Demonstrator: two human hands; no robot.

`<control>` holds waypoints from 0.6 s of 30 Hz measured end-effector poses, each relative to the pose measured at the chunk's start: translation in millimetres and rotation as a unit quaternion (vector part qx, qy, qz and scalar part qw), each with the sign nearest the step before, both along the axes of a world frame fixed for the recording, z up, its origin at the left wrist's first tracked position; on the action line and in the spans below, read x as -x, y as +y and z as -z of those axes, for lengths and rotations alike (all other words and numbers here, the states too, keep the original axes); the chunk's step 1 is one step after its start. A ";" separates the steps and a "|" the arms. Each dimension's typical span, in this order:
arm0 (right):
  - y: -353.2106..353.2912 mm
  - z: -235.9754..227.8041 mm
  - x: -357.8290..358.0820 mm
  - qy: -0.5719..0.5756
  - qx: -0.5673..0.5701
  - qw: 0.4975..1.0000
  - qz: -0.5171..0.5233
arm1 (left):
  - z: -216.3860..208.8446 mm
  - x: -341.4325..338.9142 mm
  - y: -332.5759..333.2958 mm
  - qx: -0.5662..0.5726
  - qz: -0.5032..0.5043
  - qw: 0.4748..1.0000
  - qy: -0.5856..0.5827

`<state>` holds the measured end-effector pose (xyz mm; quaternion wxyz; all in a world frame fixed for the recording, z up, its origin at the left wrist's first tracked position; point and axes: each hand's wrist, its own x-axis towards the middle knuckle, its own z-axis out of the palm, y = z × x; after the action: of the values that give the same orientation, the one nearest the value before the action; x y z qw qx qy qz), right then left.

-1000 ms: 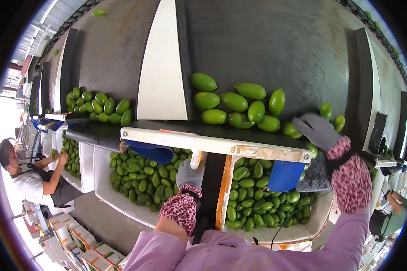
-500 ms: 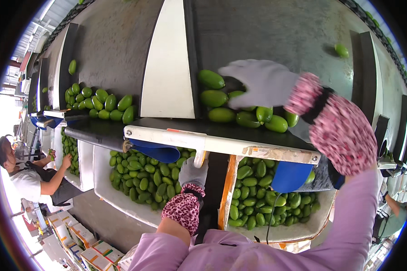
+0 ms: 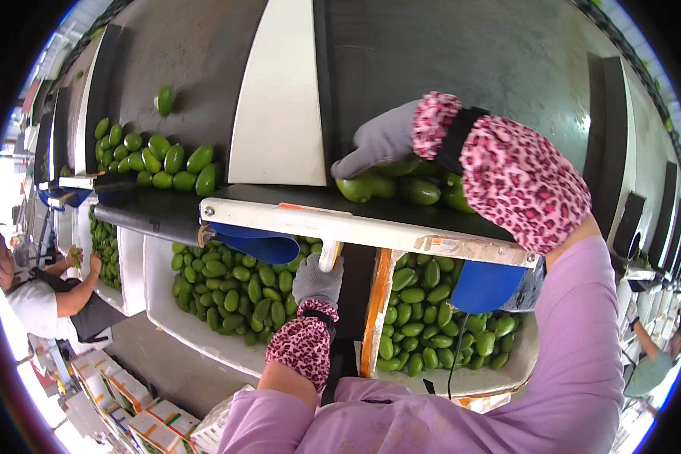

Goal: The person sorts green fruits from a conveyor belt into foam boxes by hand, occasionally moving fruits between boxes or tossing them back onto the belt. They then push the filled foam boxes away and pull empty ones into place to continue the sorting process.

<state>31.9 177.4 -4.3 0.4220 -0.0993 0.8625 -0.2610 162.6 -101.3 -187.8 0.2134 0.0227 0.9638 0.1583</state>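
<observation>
My left hand, in a grey glove, is closed round a white handle below the white front bar. My right hand, also gloved, is cupped over a cluster of green oval fruits at the lower end of the dark sorting surface. One of its fingers reaches down at the cluster's left end, against the white divider; the others are partly hidden, and no fruit shows gripped in them. Pink spotted sleeve covers are on both forearms.
Below the bar, a white bin and a second bin hold many such fruits. Blue flaps hang over them. More fruits lie left of the white divider. A person works at the left, another at the far right.
My right hand has moved left and turned downward over the fruits by the divider, which are now bunched closer. My left hand keeps its hold on the handle. The view has shifted slightly.
</observation>
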 end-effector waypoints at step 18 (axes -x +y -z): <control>35.4 18.7 -45.2 0.157 0.198 0.942 -0.221 | 2.9 -2.6 2.0 0.006 0.006 1.000 0.008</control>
<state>77.1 212.8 -23.0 0.3004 -0.4085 0.8049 -0.3084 165.2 -99.2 -190.8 0.2065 0.0287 0.9664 0.1505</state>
